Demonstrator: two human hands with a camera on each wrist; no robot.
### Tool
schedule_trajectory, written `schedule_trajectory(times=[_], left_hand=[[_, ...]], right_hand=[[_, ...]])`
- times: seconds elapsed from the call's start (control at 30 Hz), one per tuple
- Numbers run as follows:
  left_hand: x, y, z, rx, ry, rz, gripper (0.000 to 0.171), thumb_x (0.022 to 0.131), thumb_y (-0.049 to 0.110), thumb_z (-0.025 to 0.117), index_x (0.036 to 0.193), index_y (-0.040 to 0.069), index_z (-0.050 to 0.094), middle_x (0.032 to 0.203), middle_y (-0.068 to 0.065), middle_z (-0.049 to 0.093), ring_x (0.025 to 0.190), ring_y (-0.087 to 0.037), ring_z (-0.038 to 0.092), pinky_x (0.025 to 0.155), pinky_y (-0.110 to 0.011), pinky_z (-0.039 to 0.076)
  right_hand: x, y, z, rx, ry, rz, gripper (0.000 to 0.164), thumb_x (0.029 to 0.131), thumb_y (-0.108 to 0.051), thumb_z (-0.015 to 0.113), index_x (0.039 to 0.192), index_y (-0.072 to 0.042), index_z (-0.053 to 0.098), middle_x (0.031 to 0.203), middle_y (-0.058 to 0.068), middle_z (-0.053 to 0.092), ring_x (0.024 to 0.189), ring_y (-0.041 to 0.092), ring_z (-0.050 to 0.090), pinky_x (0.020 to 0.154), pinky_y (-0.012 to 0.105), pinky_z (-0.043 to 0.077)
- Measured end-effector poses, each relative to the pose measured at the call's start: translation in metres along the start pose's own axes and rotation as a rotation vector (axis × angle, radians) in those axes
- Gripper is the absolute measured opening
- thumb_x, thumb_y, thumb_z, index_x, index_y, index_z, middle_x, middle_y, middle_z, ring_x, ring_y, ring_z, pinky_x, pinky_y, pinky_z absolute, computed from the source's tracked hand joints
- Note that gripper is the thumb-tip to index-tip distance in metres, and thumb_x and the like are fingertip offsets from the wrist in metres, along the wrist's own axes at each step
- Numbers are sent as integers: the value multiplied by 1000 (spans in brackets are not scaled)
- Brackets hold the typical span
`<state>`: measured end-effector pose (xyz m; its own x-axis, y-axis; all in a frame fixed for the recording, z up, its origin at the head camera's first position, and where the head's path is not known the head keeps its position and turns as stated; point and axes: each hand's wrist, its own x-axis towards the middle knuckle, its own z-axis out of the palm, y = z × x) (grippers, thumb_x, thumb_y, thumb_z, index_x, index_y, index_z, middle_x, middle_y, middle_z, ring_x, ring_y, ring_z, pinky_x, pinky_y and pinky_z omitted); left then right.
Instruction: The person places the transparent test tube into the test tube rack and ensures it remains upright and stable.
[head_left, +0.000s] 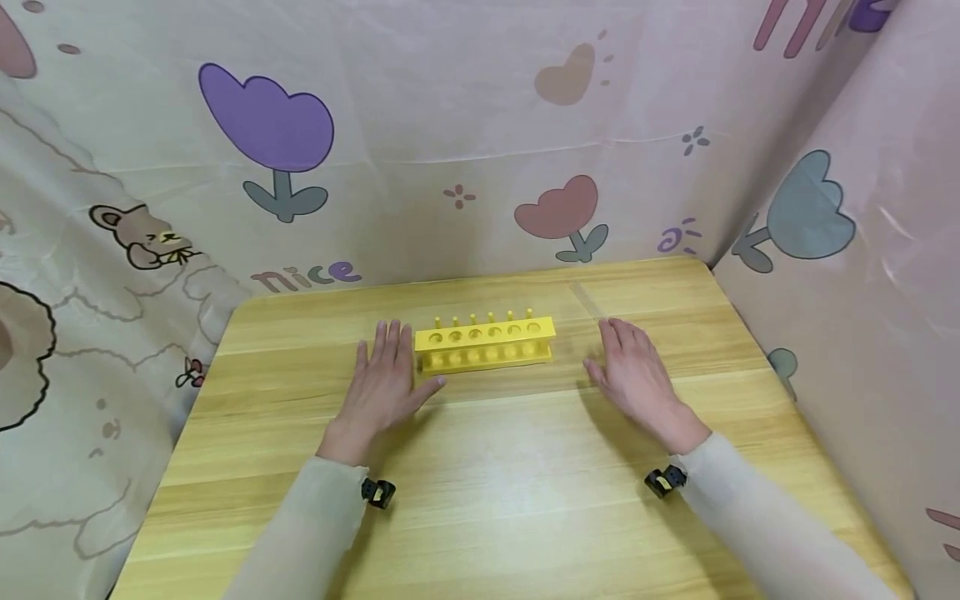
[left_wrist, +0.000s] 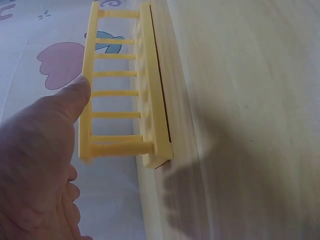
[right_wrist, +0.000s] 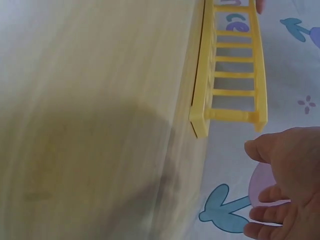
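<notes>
A yellow test tube rack point(head_left: 484, 340) stands upright on the wooden table, with a row of round holes along its top and several short pegs behind them. Beside its left end is my left hand point(head_left: 380, 392), fingers straight and thumb spread out in front of the rack. In the left wrist view the thumb point(left_wrist: 77, 95) overlaps the upper rail; whether it touches, I cannot tell. My right hand point(head_left: 637, 379) is apart from the rack's right end, fingers relaxed and holding nothing. The right wrist view shows a gap between that thumb point(right_wrist: 257, 150) and the rack point(right_wrist: 201, 95).
A pale, see-through strip point(head_left: 587, 298) lies on the table point(head_left: 510, 483) behind the right hand. Printed curtains point(head_left: 420, 125) hang along the table's back and both sides. Each wrist bears a small black camera, one on the left cuff point(head_left: 378, 492).
</notes>
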<state>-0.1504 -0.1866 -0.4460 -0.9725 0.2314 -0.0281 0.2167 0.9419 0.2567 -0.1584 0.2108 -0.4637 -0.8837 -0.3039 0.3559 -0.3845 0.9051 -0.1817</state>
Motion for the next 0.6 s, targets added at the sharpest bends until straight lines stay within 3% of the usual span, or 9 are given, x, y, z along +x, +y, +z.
schedule_trajectory(times=[0.17,0.37,0.6], left_hand=[[10,1,-1,20,-20,5,105,103,70,48,168,-1,7,176,-22,-3,164,-41,-4,130,-67,1],[19,0,1,38,-39,20,98,106,65,44,168,-2,7,176,-22,-2,164,-40,-5,130,-67,3],[23,3,3,27,-71,21,92,109,61,40,168,1,4,177,-19,-5,164,-37,-9,131,-64,-2]], right_hand=[[9,3,-1,-1,-33,49,63,100,-26,71,140,18,51,136,38,58,127,55,55,111,65,45],[15,7,0,0,-78,83,62,102,-28,67,140,19,51,138,39,57,130,55,55,114,64,44],[22,17,1,-4,-118,110,61,104,-26,64,140,20,50,139,39,56,130,55,53,115,64,43]])
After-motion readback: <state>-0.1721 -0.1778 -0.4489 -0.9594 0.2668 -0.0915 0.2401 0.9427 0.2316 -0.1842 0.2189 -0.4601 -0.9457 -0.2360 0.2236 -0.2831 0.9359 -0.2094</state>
